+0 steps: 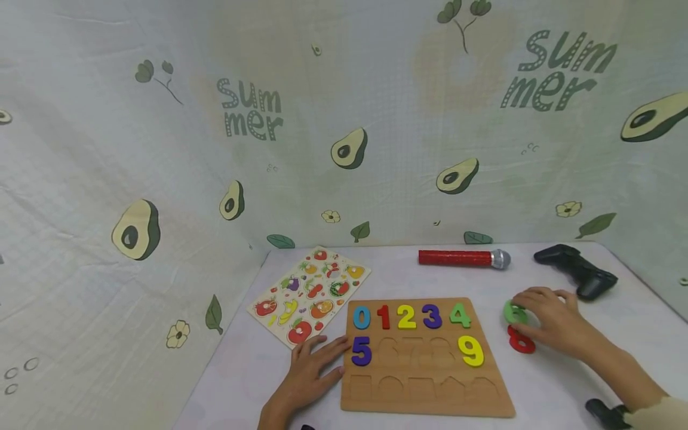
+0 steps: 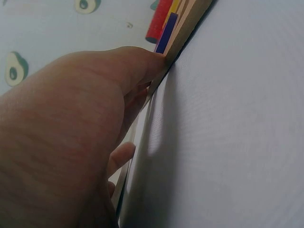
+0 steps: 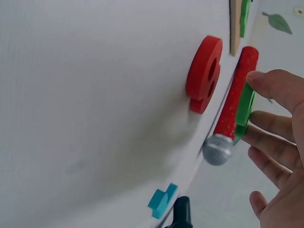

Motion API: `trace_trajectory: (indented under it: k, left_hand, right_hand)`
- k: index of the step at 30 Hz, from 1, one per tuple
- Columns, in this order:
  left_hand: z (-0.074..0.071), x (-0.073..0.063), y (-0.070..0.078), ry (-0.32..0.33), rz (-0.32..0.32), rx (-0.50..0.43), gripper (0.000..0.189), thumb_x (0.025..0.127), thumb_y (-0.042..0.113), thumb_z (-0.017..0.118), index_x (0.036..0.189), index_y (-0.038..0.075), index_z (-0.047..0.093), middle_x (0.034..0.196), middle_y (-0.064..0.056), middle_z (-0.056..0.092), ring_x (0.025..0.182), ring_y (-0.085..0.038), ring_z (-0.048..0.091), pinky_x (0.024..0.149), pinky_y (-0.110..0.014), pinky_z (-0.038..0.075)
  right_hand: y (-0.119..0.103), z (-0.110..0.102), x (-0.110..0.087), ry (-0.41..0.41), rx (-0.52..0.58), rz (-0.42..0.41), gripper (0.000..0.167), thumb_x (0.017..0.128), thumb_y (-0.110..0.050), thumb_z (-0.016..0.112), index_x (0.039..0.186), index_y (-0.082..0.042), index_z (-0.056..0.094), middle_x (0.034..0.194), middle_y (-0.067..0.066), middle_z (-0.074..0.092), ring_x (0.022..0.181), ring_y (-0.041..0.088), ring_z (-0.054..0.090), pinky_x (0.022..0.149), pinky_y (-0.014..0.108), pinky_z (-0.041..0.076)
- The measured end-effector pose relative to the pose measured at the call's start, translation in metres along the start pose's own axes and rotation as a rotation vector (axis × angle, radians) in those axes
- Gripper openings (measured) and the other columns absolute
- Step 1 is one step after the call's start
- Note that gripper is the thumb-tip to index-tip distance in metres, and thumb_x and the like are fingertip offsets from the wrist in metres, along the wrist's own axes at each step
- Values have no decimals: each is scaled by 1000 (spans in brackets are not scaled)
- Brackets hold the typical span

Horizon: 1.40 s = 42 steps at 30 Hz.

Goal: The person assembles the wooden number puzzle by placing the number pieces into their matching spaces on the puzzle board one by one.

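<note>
The right grip [image 1: 553, 322] pinches a green number piece [image 3: 244, 105] near the red 8 [image 1: 524, 343], right of the wooden number board [image 1: 424, 406]; the left grip [image 1: 310, 373], loosely spread, touches the board's left edge.

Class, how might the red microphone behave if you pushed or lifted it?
The microphone would probably roll when pushed, since its handle looks like a round tube. It would likely stay stiff when lifted, as that tube lies straight with no visible bend.

Even, muted light in the head view, dimmer, greyer wrist views, soft-edged shadows across the white tabletop [image 3: 71, 95]
</note>
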<state>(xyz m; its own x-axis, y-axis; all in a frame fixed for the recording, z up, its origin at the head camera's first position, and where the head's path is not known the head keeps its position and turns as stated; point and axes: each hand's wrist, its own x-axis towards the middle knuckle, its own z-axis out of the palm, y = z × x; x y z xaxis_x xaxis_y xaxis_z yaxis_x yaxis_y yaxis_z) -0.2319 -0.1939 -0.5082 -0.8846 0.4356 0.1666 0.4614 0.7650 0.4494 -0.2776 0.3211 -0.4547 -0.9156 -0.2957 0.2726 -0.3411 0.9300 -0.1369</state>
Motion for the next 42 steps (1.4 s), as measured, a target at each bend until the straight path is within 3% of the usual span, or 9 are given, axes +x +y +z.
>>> trace_trajectory:
  k: [10,28,42]
  left_hand:
    - [0,0,0,-22,-28,-18,48,100,48,52,148,39,49,153,17,43,140,-33,29,104,-64,13]
    - [2,-1,-2,-14,-14,-15,48,100,48,52,148,39,49,153,17,43,140,-33,31,103,-63,14]
    - [2,0,-3,-27,-20,-23,49,101,49,51,148,39,48,154,17,41,142,-33,27,104,-65,11]
  right_hand:
    - [-24,-5,-3,17,-2,-33,52,73,-32,88,114,-5,71,116,17,66,116,42,45,95,70,20]
    - [-52,1,-7,3,71,-59,48,75,-35,88,114,-12,73,116,10,68,118,40,48,98,67,22]
    - [-72,6,-7,1,87,-126,45,75,-34,87,113,-15,73,116,5,68,119,36,50,98,67,23]
